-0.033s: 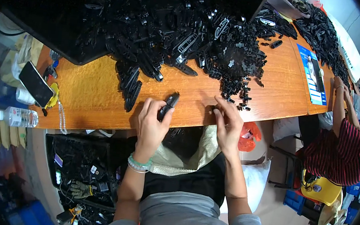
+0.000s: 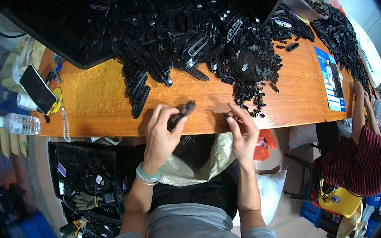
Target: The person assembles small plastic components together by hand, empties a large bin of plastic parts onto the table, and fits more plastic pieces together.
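Note:
My left hand [image 2: 163, 130] is closed around a long black plastic part [image 2: 186, 110], whose far end sticks out past my fingers over the table's front edge. To its right, my right hand [image 2: 243, 136] pinches a small black plastic piece [image 2: 227, 116] between thumb and fingertips. The two pieces are apart. Beyond my hands a heap of long black plastic parts [image 2: 139, 96] spills onto the wooden table [image 2: 94, 104]. A pile of small black clips [image 2: 254, 91] lies just beyond my right hand.
An open woven sack [image 2: 184, 180] sits at my lap under the table edge. On the left are a phone [image 2: 38, 89], a water bottle [image 2: 22, 124] and a bead string [image 2: 66, 124]. A blue leaflet [image 2: 330, 82] lies right, near a person in a striped shirt [image 2: 358, 157].
The long black part has turned slightly in my left hand, its far end shifting right. My right hand has moved a little, and the small piece in its fingers shows more plainly.

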### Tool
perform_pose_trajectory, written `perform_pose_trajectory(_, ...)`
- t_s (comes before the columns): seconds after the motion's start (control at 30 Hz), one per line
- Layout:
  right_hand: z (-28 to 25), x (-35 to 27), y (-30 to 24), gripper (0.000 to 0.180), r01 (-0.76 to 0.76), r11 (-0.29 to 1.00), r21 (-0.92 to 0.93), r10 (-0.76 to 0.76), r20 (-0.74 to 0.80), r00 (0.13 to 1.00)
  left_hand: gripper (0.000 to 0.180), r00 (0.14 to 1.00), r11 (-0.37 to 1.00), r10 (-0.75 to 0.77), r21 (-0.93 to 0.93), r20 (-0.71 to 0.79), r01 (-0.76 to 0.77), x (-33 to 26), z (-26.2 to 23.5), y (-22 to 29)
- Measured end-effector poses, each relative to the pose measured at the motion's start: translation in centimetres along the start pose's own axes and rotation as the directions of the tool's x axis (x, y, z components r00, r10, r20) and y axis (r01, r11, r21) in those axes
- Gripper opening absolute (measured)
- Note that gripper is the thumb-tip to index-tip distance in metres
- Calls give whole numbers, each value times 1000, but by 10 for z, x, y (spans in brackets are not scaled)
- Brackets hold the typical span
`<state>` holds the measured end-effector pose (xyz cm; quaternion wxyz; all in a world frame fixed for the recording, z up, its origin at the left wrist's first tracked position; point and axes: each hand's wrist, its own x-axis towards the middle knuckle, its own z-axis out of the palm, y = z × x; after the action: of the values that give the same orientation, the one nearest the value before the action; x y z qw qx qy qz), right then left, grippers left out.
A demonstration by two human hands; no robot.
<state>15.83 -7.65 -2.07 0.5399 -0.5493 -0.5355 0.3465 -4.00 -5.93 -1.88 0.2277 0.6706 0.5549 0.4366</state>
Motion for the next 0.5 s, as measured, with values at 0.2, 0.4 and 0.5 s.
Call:
perform_pose_trajectory(0.2, -9, -10, -4, 21, -228, 777, 588, 188, 129, 974, 21, 996, 963, -16, -266, 92, 40, -15, 0, 23)
perform_pose_trajectory(0.4, -4, -22, -17, 16, -150, 861, 485, 116, 99, 988, 24, 982, 868, -34, -481, 188, 122, -18, 0, 31)
perform_pose_trajectory(0.5, 10, -32, -25, 15, -155, 864, 478, 162, 28, 986, 23, 981, 886, -37, -448, 189, 120, -23, 1, 39)
